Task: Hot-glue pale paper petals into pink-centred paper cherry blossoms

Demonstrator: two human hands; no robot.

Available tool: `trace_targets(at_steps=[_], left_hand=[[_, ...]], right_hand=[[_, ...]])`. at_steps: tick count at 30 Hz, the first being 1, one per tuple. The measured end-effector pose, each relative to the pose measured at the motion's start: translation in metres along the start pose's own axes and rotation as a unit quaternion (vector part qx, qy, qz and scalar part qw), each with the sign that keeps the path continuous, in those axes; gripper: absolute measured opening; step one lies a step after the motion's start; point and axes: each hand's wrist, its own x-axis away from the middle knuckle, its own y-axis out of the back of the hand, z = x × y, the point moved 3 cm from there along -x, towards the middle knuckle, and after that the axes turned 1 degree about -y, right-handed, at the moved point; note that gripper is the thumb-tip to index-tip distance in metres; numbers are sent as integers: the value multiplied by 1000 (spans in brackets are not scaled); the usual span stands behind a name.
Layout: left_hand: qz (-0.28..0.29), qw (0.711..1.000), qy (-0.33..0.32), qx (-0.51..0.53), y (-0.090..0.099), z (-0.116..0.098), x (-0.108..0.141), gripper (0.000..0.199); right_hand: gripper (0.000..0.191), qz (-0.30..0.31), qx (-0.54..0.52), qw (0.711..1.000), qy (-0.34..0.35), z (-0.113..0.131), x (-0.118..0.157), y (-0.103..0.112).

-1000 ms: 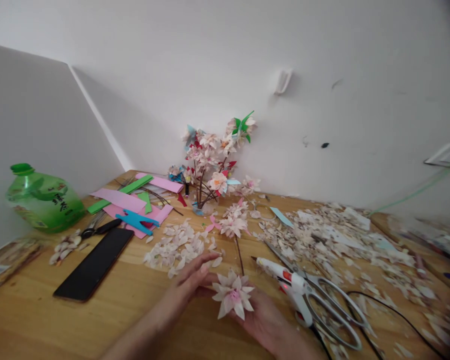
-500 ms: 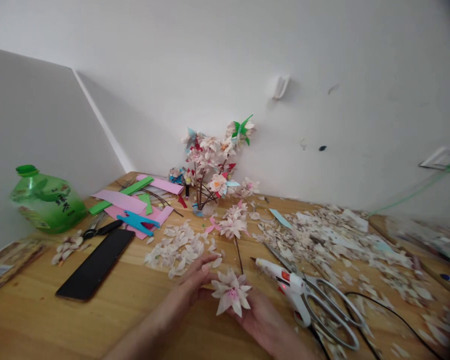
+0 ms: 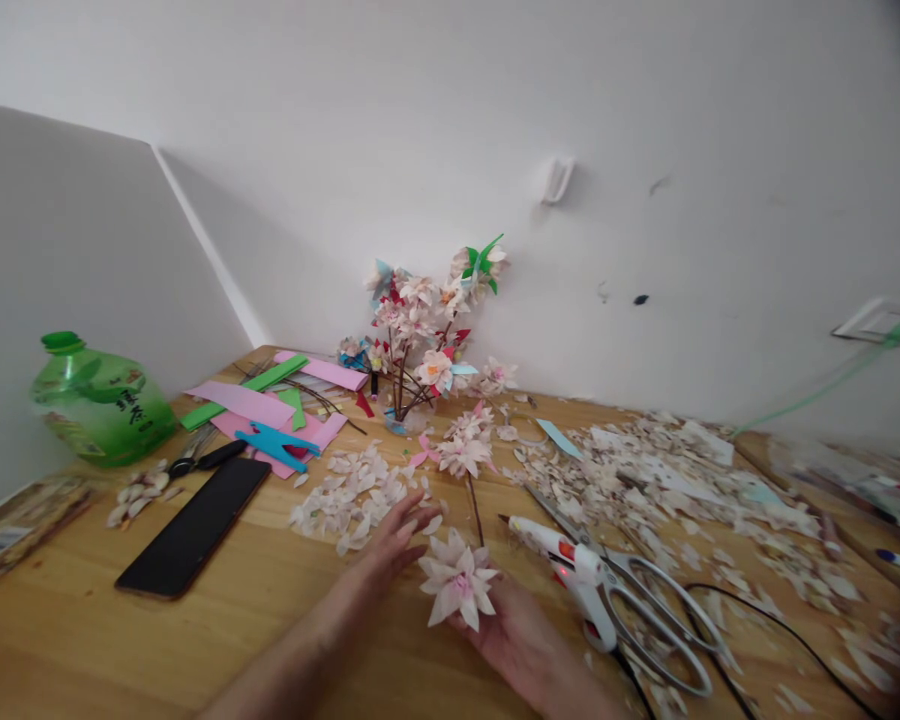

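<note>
A white artificial flower (image 3: 459, 580) with a pink centre is held up by my right hand (image 3: 516, 636), whose fingers are partly hidden behind the petals. My left hand (image 3: 396, 540) is open, fingers apart, just left of the flower and holding nothing. Beyond it lies a pile of pale loose petals (image 3: 360, 492). Another flower cluster (image 3: 466, 445) on a dark stem rests on the table past my hands. Right of my right hand lie a white glue gun (image 3: 581, 570) with a small red light and grey-handled scissors (image 3: 664, 610).
Flowers on brown stems (image 3: 420, 310) stand against the wall. At left are a green bottle (image 3: 105, 405), a black phone (image 3: 195, 528), and pink paper (image 3: 244, 402) with green strips. Scattered petals (image 3: 645, 480) cover the right side, where a black cable (image 3: 780, 628) runs.
My left hand has drawn slightly away from the flower, leaving a wider gap, and its fingers have lifted. The flower has shifted a little left and up in my right hand.
</note>
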Motion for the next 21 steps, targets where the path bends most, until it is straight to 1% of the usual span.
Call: trace_targets(at_steps=[2, 4, 6, 8, 12, 16, 18, 19, 20, 21], left_hand=[[9, 1000, -6, 23, 1, 0, 1, 50], [33, 999, -12, 36, 2, 2, 3, 54], [53, 998, -26, 29, 4, 4, 4, 60], [56, 998, -40, 8, 7, 6, 6, 65], [32, 996, -79, -27, 12, 6, 8, 54], [59, 995, -76, 2, 9, 10, 5, 56], [47, 995, -84, -27, 7, 4, 6, 59], [29, 993, -95, -60, 7, -3, 10, 60], [9, 988, -106, -112, 9, -12, 15, 58], [-23, 977, -116, -179, 13, -23, 22, 54]], right_hand=[[8, -31, -39, 999, -3, -2, -1, 3], [10, -53, -62, 997, -5, -3, -2, 6], [12, -57, -60, 997, -2, -4, -2, 6], [12, -60, -59, 996, -2, -4, -2, 7], [12, -68, -53, 996, -4, -5, -4, 8], [10, -76, -37, 996, -3, -5, -6, 10], [10, -78, -30, 996, -2, -5, -6, 10], [10, -78, -26, 997, -2, -4, -5, 10], [9, -78, -21, 997, -2, -4, -4, 10], [9, -77, -16, 997, -2, -3, -3, 10]])
